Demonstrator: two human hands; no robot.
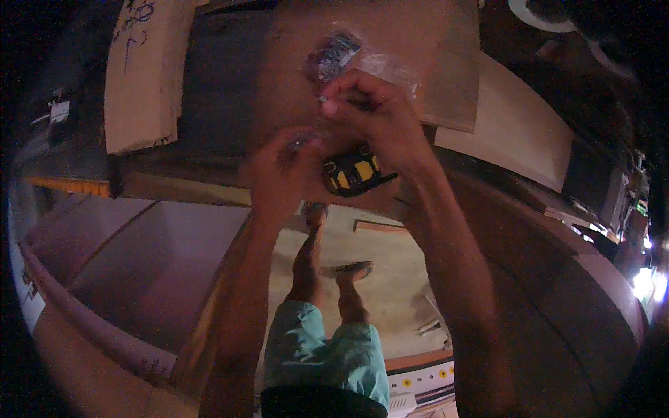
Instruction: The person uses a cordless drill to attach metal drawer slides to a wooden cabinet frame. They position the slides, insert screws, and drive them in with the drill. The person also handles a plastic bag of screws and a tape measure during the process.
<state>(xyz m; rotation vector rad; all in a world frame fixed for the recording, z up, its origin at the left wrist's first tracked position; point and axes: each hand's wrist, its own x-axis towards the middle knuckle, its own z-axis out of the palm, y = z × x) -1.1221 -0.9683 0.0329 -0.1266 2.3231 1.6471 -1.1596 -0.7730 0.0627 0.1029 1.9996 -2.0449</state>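
My left hand (282,164) is half curled, its fingers closed round small shiny metal pieces (301,142), blurred and too small to name. Just above and to its right, my right hand (373,104) pinches a tiny shiny piece (323,99) between thumb and forefinger. Beyond the right fingers lies a heap of small grey metal fasteners (338,54) on a crumpled clear plastic bag (390,68). A yellow and black tape measure (354,171) sits at the near edge of the brown board (446,83), between my wrists.
Pale wooden panels lie at the left (146,83) and the right (516,118) of the board. Pinkish curved panels (146,265) stand at the lower left. Below the work edge, a light floor (397,279) shows my legs and a wood strip (380,226).
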